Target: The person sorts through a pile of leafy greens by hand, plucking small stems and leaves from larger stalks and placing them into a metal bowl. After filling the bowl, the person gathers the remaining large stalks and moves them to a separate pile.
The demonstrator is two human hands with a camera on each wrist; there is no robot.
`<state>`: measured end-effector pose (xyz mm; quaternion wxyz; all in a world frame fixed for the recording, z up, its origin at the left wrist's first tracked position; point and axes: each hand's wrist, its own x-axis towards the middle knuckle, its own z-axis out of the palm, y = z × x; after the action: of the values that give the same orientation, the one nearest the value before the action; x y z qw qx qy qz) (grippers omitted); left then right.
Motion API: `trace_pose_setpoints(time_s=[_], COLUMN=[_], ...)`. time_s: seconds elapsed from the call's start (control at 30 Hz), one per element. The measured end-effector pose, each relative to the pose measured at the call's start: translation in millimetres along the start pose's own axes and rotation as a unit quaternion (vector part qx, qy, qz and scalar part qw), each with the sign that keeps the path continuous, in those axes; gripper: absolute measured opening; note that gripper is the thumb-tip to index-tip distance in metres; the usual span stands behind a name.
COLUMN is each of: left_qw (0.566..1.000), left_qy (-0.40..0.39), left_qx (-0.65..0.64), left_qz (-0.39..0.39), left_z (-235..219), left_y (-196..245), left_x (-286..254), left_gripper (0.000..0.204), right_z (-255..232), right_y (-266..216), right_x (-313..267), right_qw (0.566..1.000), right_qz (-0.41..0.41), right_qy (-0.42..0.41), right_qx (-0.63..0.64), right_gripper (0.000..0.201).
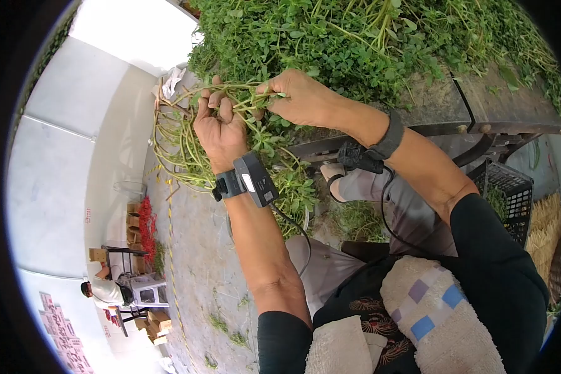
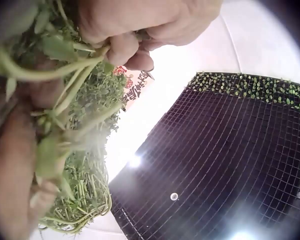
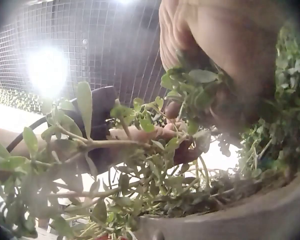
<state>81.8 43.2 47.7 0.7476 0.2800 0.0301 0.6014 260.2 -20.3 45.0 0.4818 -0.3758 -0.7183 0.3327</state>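
Long green stems with small oval leaves, looking like purslane [image 1: 179, 149], hang in a bunch from my left hand [image 1: 221, 132], its fingers curled round them with the palm turned up. Close on its right, my right hand [image 1: 300, 98] pinches leafy stems of the same bunch between thumb and fingers. In the left wrist view the right hand [image 2: 150, 20] is above the held stems [image 2: 72, 75]. Leafy sprigs [image 3: 195, 85] poke out under the right hand in the right wrist view, partly hiding the left fingers.
A large heap of the same greens [image 1: 280, 43] covers the dark tabletop [image 1: 442, 103] at the far side. A black plastic crate [image 1: 511, 187] stands low at right, by a straw bundle [image 1: 545, 227]. Far left, another person [image 1: 106, 292] is by a stool [image 1: 149, 291].
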Motion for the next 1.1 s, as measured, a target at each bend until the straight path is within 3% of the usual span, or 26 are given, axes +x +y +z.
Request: trace_pose_setpoints(time_s=[0.03,0.07,0.1,0.13,0.2,0.23,0.27,0.3,0.33,0.37,0.4,0.43,0.5,0.53,0.6,0.77,0.83,0.9,1.03,1.1], left_qw=[1.000,1.000,0.997,0.988,0.986,0.984,0.993,0.993,0.995,0.993,0.988,0.989,0.997,0.996,0.995,0.990,0.990,0.989,0.993,0.992], left_qy=[0.020,0.020,0.024,0.027,0.034,0.040,-0.031,-0.032,0.023,0.081,0.030,0.027,0.033,0.068,0.053,0.002,0.016,0.030,0.025,0.033], left_qx=[-0.005,-0.006,-0.076,-0.146,-0.160,-0.173,-0.114,-0.115,-0.101,-0.085,0.144,0.143,-0.044,-0.034,-0.052,-0.086,-0.090,-0.093,-0.029,0.020], left_qz=[0.002,0.002,-0.024,-0.049,-0.038,-0.029,-0.028,-0.026,0.006,0.033,0.040,0.039,-0.049,-0.040,-0.067,-0.115,-0.111,-0.107,-0.110,-0.122], left_z=[3.7,5.2,7.0,5.5,1.8,-1.7,-8.7,-14.9,-12.8,-16.5,-37.6,-29.2,0.9,8.1,10.9,8.2,10.1,12.7,20.6,29.2], left_y=[-1.5,-0.6,1.1,2.7,2.4,2.7,6.3,11.1,13.5,15.9,23.7,19.5,8.8,5.5,1.5,-0.7,2.0,4.1,6.8,2.7], left_x=[-0.9,0.0,1.7,3.3,4.7,6.4,6.2,7.5,4.1,1.5,12.4,10.0,-6.6,-10.1,-13.1,-13.5,-12.1,-12.4,-20.6,-27.5], left_gripper=[0.027,0.027,0.025,0.023,0.022,0.022,0.023,0.023,0.025,0.026,0.029,0.029,0.036,0.039,0.040,0.042,0.041,0.040,0.036,0.032], right_z=[-2.3,-5.9,-7.7,-7.3,-9.0,-14.0,-22.4,-31.6,-42.3,-53.5,-61.6,-65.9,-64.6,-58.3,-43.5,-18.7,-17.4,-14.5,-10.2,-11.7], right_y=[-6.8,-19.9,-27.1,-24.9,-18.5,-24.0,-38.7,-52.5,-63.2,-71.5,-74.0,-63.9,-29.8,-20.8,-6.3,10.9,11.7,12.7,15.1,11.9], right_x=[-2.5,-7.1,-10.0,-11.8,-18.6,-24.0,-30.5,-34.3,-35.5,-37.6,-37.4,-30.7,-14.0,-10.8,-2.9,4.2,5.4,4.4,1.6,1.8], right_qw=[1.000,0.996,0.985,0.985,0.937,0.937,0.957,0.939,0.938,0.968,0.985,0.985,0.982,0.982,0.980,0.985,0.995,0.995,0.997,0.979], right_qz=[0.001,-0.007,-0.014,-0.015,-0.304,-0.303,-0.253,-0.195,-0.195,-0.095,0.005,0.004,-0.010,-0.010,0.026,0.020,0.084,0.080,0.043,0.125], right_qy=[0.000,-0.032,-0.064,-0.066,-0.054,-0.053,-0.142,-0.229,-0.232,-0.175,-0.113,-0.110,0.010,0.009,0.114,0.101,-0.038,-0.047,-0.008,-0.028], right_qx=[0.000,-0.081,-0.161,-0.161,-0.165,-0.165,0.002,0.168,0.167,0.152,0.132,0.130,0.187,0.187,0.162,0.140,0.031,-0.026,0.056,0.160], right_gripper=[0.021,0.019,0.018,0.018,0.019,0.019,0.021,0.024,0.024,0.024,0.024,0.024,0.035,0.035,0.040,0.046,0.048,0.049,0.046,0.040])
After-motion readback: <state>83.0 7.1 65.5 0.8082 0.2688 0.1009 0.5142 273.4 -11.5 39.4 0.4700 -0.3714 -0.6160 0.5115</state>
